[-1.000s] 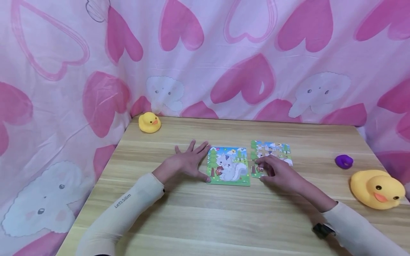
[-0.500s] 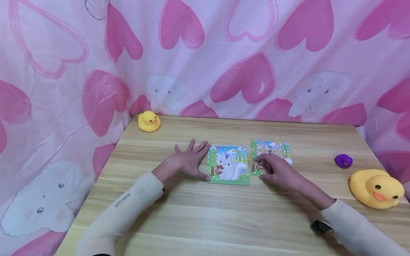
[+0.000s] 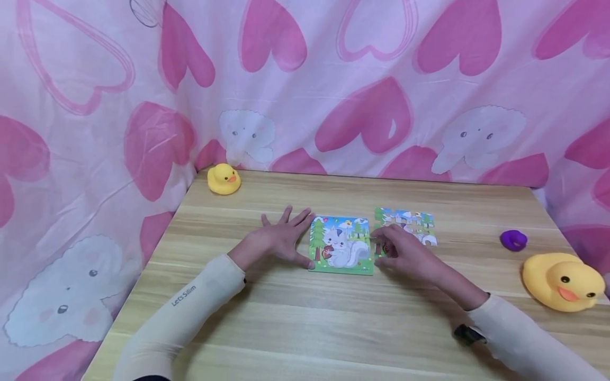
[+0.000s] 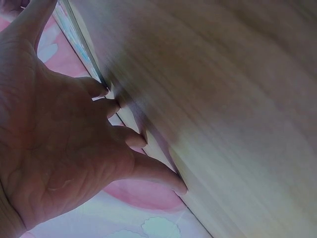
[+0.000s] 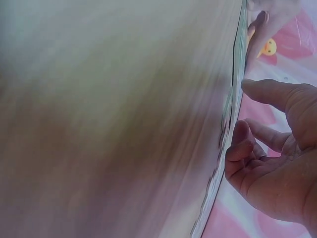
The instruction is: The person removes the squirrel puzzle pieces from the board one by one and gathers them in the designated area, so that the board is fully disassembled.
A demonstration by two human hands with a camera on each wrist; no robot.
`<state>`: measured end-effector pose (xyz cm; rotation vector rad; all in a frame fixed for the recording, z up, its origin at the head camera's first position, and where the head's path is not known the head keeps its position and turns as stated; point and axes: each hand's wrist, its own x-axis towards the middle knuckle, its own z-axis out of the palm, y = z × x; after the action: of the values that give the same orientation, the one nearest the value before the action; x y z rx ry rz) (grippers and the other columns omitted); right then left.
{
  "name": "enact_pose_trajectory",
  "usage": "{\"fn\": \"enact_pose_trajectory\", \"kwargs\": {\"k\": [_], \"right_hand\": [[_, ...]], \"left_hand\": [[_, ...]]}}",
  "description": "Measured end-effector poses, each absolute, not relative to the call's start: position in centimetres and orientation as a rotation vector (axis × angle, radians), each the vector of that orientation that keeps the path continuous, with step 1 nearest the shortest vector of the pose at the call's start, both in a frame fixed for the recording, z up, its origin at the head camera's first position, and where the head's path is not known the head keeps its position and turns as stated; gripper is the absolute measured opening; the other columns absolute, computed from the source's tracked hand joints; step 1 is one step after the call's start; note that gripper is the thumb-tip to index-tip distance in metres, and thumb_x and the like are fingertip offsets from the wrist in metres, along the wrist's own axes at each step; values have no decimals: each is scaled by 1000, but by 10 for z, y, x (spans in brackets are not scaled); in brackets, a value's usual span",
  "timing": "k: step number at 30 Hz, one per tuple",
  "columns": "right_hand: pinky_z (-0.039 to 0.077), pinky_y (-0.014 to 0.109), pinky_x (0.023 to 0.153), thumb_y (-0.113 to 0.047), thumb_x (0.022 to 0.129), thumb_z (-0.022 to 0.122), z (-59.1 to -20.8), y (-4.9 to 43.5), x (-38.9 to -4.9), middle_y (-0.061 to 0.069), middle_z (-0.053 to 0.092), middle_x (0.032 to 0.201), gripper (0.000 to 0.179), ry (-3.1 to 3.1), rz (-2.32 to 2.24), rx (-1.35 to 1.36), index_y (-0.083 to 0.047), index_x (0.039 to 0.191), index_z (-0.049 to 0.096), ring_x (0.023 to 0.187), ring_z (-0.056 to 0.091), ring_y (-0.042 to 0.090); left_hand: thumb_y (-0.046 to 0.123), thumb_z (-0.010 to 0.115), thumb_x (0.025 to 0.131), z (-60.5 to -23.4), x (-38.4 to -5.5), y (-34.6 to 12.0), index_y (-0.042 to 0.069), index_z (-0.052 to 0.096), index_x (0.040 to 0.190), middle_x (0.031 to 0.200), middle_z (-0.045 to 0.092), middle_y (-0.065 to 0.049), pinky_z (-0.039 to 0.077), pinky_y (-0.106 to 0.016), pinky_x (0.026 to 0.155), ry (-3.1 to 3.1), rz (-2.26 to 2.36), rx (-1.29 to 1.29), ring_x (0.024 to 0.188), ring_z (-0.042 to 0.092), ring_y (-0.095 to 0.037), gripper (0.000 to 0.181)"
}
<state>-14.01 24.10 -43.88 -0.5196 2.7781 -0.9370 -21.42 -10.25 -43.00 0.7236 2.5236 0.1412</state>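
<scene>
In the head view a square picture board (image 3: pixel 344 248) with a grey squirrel holding an acorn lies flat on the wooden table. My left hand (image 3: pixel 286 238) spreads its fingers along the left side, thumb and fingertip right at the board's edge. Just right of the board lies a matching jigsaw (image 3: pixel 424 219), with gaps between several pieces. Over its lower left part is my right hand (image 3: pixel 405 253), index finger and thumb apart at the board's right edge. The right wrist view shows that hand's remaining fingers (image 5: pixel 240 163) curled, with nothing visible between thumb and fingers.
A small yellow rubber duck (image 3: pixel 224 180) sits at the table's back left corner. At the right are a small purple duck (image 3: pixel 513 240) and a large yellow duck (image 3: pixel 562 282). A pink heart-patterned curtain (image 3: pixel 295 95) surrounds the table's back and sides.
My right hand has shifted slightly left, from over the jigsaw's left pieces to the board's right edge, uncovering more of the jigsaw. The left hand stays in place.
</scene>
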Motion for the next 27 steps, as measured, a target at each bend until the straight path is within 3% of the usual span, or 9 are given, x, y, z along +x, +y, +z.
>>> {"fn": "enact_pose_trajectory", "kwargs": {"k": [18,27], "right_hand": [[50,28,81,-28,90,86,-440,188,-134,-6,64,121,58,2692,-827,-646,-23,143,62,96,55,13],[49,26,77,-31,92,84,-441,179,-130,-6,61,122,57,2699,-783,-677,-24,144,61,91,54,11]], "left_hand": [[88,69,76,-430,-213,-101,34,-4,171,180,-13,12,1,-94,110,2531,133,726,166,-14,-40,131],[89,69,75,-431,-213,-101,35,-5,171,179,-14,14,1,-93,111,2538,120,716,166,-14,-39,132]]}}
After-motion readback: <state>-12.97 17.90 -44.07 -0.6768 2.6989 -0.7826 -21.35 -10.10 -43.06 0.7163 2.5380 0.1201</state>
